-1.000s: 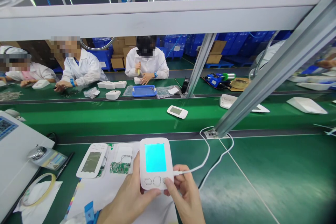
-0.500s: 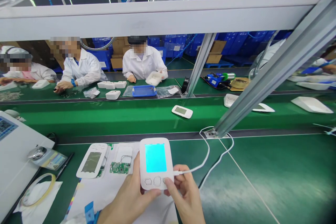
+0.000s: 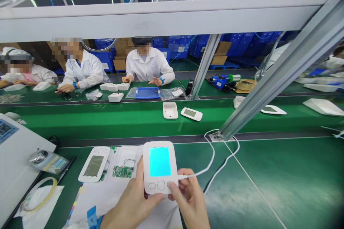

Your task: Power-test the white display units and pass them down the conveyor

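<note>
A white handheld monitor (image 3: 160,182) with a lit, blank cyan screen and three outlined buttons is held upright over the white paper (image 3: 107,207). My left hand (image 3: 135,195) grips its left side, thumb across the bottom edge. My right hand (image 3: 189,196) holds the lower right corner, thumb on the right-hand button and fingers at the side. A white cable (image 3: 200,170) is plugged into the right side, passing over the right fingers. Left of the monitor lie a white front cover with a grey screen (image 3: 94,166) and a green circuit board (image 3: 123,171).
Behind the bench runs a green conveyor (image 3: 80,123) carrying white housings (image 3: 170,110) and a screen cover (image 3: 191,114). A slanting metal post (image 3: 252,93) stands at right. A tape roll (image 3: 40,195) and a bottle (image 3: 49,161) are at left. Co-workers sit opposite.
A white housing now lies on the conveyor, away from the co-worker who held it. Parts on the conveyor have shifted right. My hands and the monitor are almost unmoved.
</note>
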A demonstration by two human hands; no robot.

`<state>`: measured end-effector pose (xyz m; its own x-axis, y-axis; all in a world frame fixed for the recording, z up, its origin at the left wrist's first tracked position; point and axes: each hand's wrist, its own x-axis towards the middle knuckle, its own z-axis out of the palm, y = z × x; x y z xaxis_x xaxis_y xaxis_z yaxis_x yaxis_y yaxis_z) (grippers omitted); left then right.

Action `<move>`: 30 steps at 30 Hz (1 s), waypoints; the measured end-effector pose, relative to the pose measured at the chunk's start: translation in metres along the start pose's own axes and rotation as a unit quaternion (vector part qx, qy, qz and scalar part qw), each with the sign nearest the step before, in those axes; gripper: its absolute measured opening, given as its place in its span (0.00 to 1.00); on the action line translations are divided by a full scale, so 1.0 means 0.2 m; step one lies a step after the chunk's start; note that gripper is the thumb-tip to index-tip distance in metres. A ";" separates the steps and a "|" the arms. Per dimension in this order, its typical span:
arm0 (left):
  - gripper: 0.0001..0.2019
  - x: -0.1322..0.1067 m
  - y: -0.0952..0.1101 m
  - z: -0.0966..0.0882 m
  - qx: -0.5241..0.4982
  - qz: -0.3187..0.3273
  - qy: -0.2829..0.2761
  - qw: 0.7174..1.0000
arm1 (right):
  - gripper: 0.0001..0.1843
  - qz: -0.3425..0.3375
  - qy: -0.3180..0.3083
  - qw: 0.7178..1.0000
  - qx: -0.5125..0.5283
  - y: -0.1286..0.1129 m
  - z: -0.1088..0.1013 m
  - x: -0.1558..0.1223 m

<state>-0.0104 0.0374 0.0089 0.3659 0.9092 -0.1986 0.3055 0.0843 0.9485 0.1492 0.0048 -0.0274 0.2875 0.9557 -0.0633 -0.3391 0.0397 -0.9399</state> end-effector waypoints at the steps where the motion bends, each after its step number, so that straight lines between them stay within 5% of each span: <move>1: 0.47 0.00 0.00 0.00 0.000 -0.002 0.000 1.000 | 0.21 0.001 -0.001 1.000 0.001 0.00 0.00 0.00; 23: 0.48 -0.01 0.01 0.01 0.018 -0.006 0.000 1.000 | 0.20 -0.008 -0.003 1.000 -0.013 0.01 0.00 0.00; 30: 0.34 0.02 0.01 0.00 0.002 0.041 0.032 0.999 | 0.21 -0.009 -0.017 1.000 -0.023 0.00 0.00 -0.01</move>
<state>-0.0080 0.0402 0.0097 0.3330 0.9372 -0.1040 0.2805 0.0069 0.9598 0.1486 0.0032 -0.0275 0.2628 0.9642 -0.0348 -0.2912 0.0448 -0.9556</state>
